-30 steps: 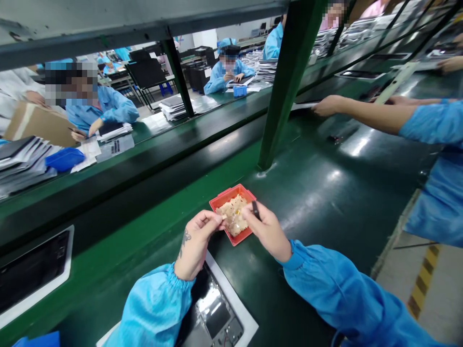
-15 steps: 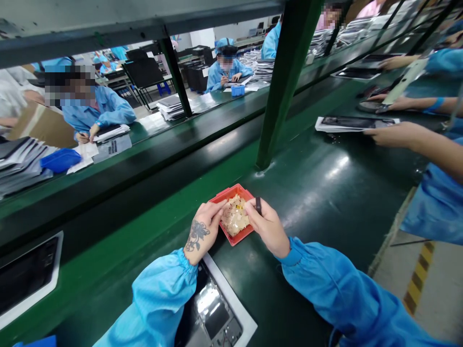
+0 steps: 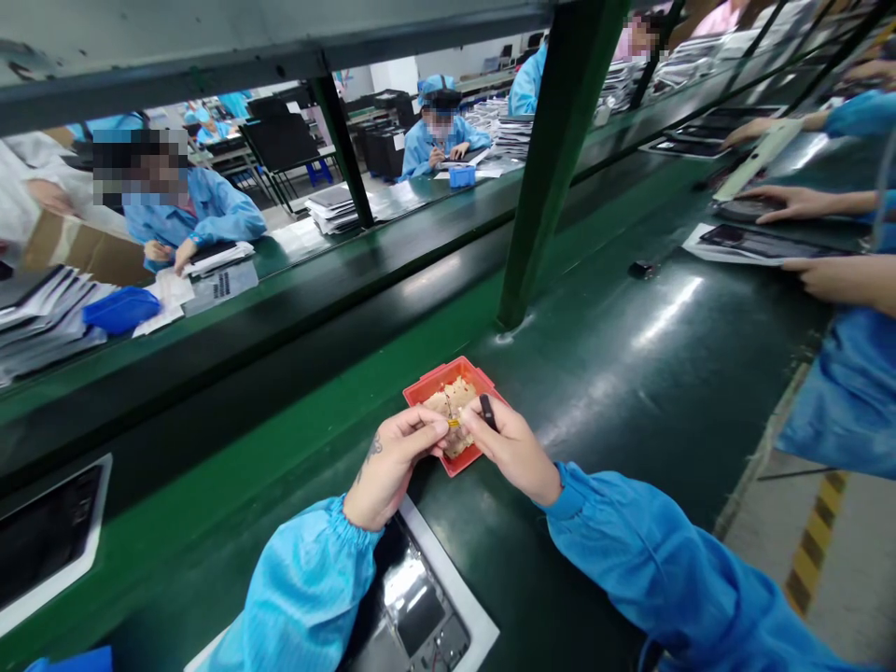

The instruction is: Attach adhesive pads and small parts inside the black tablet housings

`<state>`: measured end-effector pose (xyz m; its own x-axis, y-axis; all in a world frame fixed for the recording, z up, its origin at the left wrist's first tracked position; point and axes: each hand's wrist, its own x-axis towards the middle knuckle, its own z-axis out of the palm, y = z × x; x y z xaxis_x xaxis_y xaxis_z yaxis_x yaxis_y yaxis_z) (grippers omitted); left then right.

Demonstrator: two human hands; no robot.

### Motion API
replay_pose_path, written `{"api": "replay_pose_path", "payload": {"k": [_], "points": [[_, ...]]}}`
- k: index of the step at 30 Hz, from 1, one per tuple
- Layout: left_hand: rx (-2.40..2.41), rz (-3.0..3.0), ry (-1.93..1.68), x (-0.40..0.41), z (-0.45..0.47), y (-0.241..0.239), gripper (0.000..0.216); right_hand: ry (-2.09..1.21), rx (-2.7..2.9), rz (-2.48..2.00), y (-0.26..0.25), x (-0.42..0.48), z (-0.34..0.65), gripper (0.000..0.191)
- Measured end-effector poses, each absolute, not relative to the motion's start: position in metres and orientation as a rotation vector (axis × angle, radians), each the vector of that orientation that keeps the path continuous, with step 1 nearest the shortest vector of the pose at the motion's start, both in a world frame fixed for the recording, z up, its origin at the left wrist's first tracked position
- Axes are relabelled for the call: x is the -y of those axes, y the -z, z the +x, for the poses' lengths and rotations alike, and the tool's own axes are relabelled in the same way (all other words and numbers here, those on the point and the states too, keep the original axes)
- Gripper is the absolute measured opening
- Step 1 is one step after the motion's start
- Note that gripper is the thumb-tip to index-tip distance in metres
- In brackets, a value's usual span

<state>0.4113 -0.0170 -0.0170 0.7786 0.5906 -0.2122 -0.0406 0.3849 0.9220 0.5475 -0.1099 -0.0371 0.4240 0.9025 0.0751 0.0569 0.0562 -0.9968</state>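
Observation:
My left hand [image 3: 399, 455] and my right hand [image 3: 516, 450] meet above a red plastic tray [image 3: 456, 464]. Between their fingertips is a small yellow piece [image 3: 454, 423], which both hands pinch. A short black object [image 3: 488, 413] sticks up from my right hand, tucked against the fingers; its kind is unclear. Crumpled beige scraps [image 3: 456, 392] lie in the tray, partly covered by my fingers. Below my left forearm an opened tablet [image 3: 422, 623] lies on white backing, with its inner parts showing and one side hidden by my sleeve.
Another dark tablet [image 3: 52, 534] lies at left on the green bench. A green post [image 3: 542, 205] rises beyond the tray. At right a co-worker's hand [image 3: 840, 280] holds a tablet [image 3: 774, 243]; a small black item [image 3: 642, 270] lies nearby. People work across the bench.
My left hand has turned and closed on the yellow piece, which is now between both hands. At right, the co-worker's tablet has shifted right, exposing the small black item.

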Motion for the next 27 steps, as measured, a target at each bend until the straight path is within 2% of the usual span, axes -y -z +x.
{"api": "replay_pose_path", "payload": {"k": [8,12,27], "points": [[-0.591,1.376,-0.556,0.0178,0.4084,0.0211,0.016,-0.639,0.919,-1.470,0.0411,0.1096,0.5496,0.018],[-0.612,1.596,-0.679,0.0181,0.4075,0.0217,0.013,-0.534,1.079,-1.545,0.0388,0.1118,0.5496,0.017],[-0.594,1.792,-0.738,0.0184,0.4081,0.0236,0.015,-0.629,1.133,-1.542,0.0412,0.1123,0.5511,0.022]]}}
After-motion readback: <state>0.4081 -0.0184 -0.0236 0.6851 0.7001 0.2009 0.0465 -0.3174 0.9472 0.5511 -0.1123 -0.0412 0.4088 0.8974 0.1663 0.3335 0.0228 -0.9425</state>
